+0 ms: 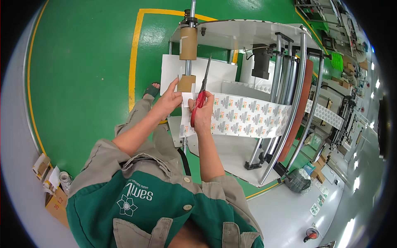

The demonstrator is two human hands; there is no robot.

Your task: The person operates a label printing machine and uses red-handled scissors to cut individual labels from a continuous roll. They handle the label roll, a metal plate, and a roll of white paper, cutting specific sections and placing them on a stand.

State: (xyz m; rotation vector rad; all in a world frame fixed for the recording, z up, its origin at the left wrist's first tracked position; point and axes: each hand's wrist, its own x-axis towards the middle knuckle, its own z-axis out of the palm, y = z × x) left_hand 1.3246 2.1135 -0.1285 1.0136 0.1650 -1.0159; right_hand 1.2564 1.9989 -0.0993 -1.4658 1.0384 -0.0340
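In my right hand [203, 113] is a pair of red-handled scissors [200, 100], the dark blades pointing away from me. The fingers wrap the handles, and the thumb tip lies by a small white strip [188, 100]. My left hand [168, 100] is just left of the strip. Its index finger stretches up beside a brown cardboard core [186, 84], with the thumb apart from it near the strip's edge. Both hands are over the left end of a wide printed label web [248, 115], which runs right into the machine's rollers. A metal shaft [188, 67] passes through the core.
Farther along the shaft sits another cardboard core [188, 43]. Upright metal rollers [297, 107] and a white machine plate [244, 31] frame the web. A dark motor block [260, 61] stands behind it. Cartons [56, 204] lie at the lower left. Yellow lines mark the green floor [91, 62].
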